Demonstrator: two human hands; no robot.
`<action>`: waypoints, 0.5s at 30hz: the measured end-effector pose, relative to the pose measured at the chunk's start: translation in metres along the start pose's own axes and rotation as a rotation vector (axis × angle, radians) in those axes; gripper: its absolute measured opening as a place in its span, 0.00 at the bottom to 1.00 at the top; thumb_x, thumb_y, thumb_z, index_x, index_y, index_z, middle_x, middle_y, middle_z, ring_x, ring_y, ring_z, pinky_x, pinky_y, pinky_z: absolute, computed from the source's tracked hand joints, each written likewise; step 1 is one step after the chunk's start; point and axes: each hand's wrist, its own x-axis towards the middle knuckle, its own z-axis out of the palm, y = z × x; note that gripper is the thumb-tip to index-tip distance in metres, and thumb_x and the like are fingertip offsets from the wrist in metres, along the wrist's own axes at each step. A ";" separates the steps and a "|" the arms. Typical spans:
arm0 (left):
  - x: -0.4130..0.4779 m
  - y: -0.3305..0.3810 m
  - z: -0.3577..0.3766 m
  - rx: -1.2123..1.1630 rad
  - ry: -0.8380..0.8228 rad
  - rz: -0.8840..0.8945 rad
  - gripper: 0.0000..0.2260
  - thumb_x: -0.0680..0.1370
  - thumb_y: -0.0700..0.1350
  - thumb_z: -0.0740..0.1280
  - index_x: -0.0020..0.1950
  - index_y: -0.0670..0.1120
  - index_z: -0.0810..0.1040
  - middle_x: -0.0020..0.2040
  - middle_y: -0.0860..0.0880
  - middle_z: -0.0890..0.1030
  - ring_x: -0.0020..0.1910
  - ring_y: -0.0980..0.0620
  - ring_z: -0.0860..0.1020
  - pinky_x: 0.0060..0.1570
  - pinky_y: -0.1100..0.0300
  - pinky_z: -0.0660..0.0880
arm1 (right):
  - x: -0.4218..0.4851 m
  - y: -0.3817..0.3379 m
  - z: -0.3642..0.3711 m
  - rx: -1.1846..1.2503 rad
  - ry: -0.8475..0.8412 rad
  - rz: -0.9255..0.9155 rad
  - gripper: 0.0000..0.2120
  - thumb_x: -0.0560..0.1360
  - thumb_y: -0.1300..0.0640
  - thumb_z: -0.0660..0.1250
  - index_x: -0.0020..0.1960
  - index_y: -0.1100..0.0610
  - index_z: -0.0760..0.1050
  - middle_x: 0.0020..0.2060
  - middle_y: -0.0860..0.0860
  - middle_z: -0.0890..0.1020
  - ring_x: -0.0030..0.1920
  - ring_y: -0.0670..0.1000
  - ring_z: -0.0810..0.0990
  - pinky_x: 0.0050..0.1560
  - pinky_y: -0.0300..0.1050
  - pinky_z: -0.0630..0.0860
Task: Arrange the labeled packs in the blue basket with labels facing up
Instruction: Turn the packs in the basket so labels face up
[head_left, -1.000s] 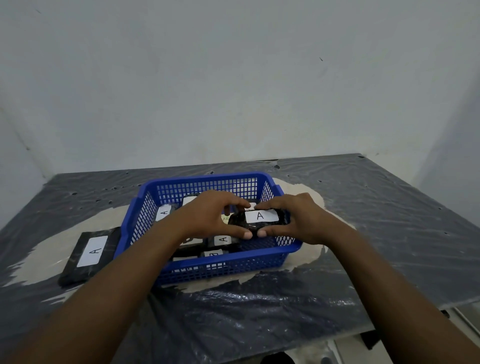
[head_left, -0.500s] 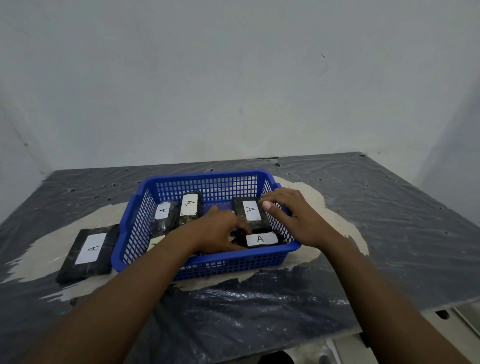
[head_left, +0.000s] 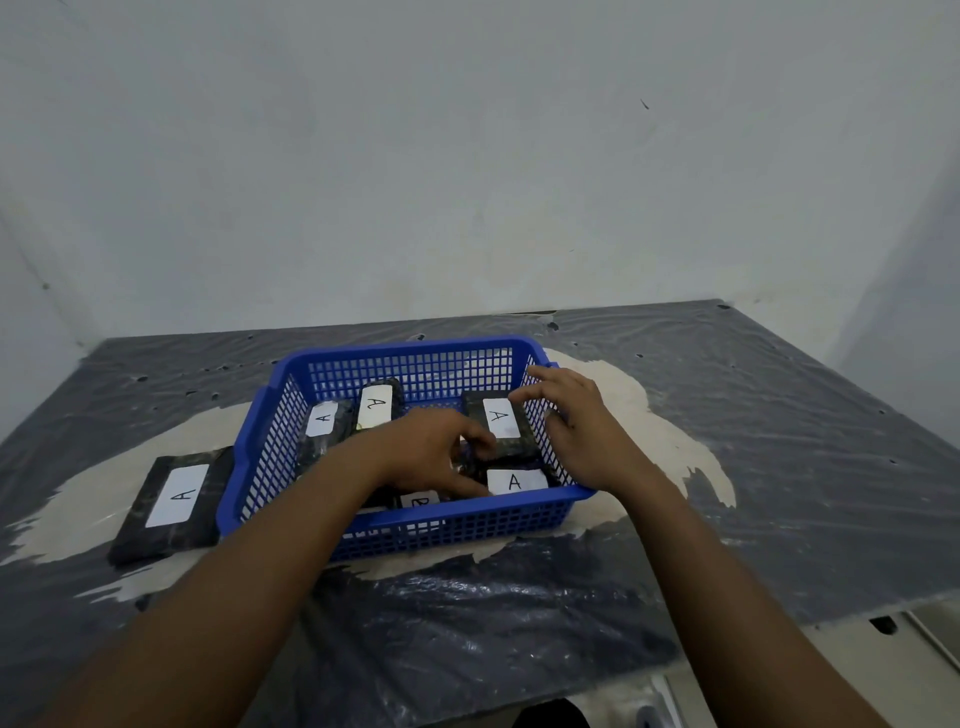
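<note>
The blue basket (head_left: 467, 525) stands mid-table with several black packs in it, white "A" labels up. One pack (head_left: 500, 415) lies at the back right, another (head_left: 514, 481) at the front right, and two (head_left: 375, 405) (head_left: 323, 418) at the back left. A partly hidden label (head_left: 418, 501) shows by the front wall. My left hand (head_left: 431, 452) reaches into the basket, thumb and forefinger around the left end of the front right pack. My right hand (head_left: 576, 421) hovers over the right wall, fingers spread, fingertips touching the back right pack.
One more black pack (head_left: 176, 499) with an "A" label up lies on the table just left of the basket. The table (head_left: 753, 467) is covered in wrinkled dark plastic, its front edge near me. A pale wall rises behind.
Both hands lowered the pack they held into the basket's front right corner. My right hand then let go and moved back to the back right pack; my left hand stayed at the pack's left end.
</note>
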 end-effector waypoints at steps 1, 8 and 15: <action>-0.001 -0.002 -0.006 -0.051 0.030 -0.020 0.25 0.71 0.63 0.72 0.66 0.55 0.78 0.60 0.58 0.81 0.55 0.58 0.78 0.56 0.57 0.76 | -0.001 -0.001 -0.001 0.005 -0.002 -0.002 0.24 0.81 0.71 0.57 0.69 0.51 0.75 0.78 0.49 0.64 0.79 0.50 0.56 0.75 0.41 0.55; 0.006 -0.013 -0.009 0.471 -0.140 -0.203 0.22 0.74 0.61 0.70 0.64 0.53 0.80 0.55 0.52 0.83 0.59 0.48 0.76 0.59 0.50 0.58 | -0.002 -0.005 -0.001 0.016 0.038 0.071 0.27 0.82 0.71 0.55 0.79 0.55 0.64 0.82 0.49 0.57 0.80 0.51 0.59 0.76 0.41 0.59; 0.007 -0.016 -0.009 0.586 -0.208 -0.164 0.22 0.78 0.59 0.65 0.71 0.53 0.74 0.64 0.50 0.77 0.65 0.46 0.73 0.67 0.46 0.56 | -0.003 -0.004 0.001 0.020 0.060 0.089 0.26 0.82 0.70 0.56 0.78 0.55 0.66 0.81 0.49 0.58 0.79 0.51 0.60 0.74 0.39 0.58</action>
